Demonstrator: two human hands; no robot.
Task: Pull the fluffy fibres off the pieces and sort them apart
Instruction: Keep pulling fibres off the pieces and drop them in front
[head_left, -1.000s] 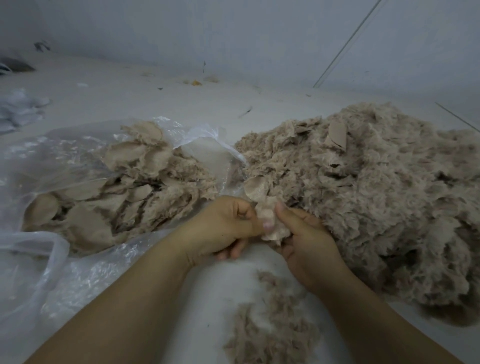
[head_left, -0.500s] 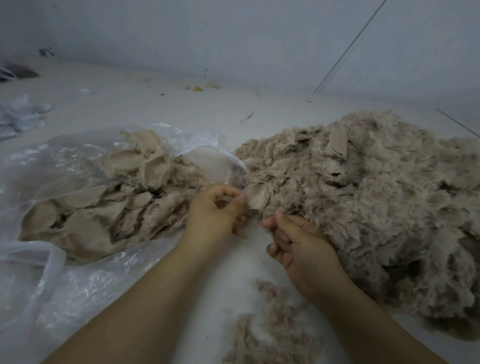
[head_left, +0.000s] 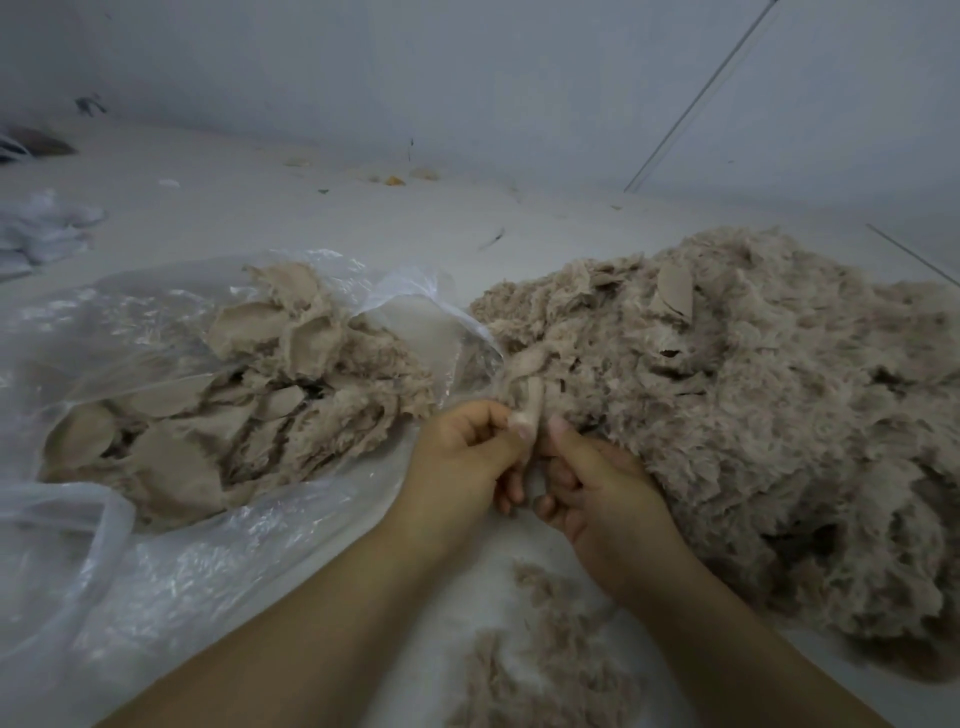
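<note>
The left hand (head_left: 462, 457) and the right hand (head_left: 597, 483) meet in the middle of the head view, knuckles almost touching, and both pinch the same small piece (head_left: 527, 400) of fluffy backing: the left thumb and forefinger nip its lower end, while the right thumb presses just beside it, the other right fingers curled underneath. The piece stands up between the two thumbs, and its top leans against the near left edge of the big heap (head_left: 753, 405), so it looks only just lifted from there; whether any fibre has come off it yet cannot be told. The heap lies to the right, still thick with fluff and by far the largest mass in sight, so most of the work seems left to do. To the left, on a clear plastic bag (head_left: 171, 561) spread over the pale floor (head_left: 291, 213), sits a smaller pile of pieces (head_left: 249, 415), many showing smooth bare backs, which I take for the finished ones. Near the person, below the wrists, a loose tuft of pulled fibres (head_left: 545, 665) lies on the floor, a modest amount. Judged from this, the sorting is under way but early.
</note>
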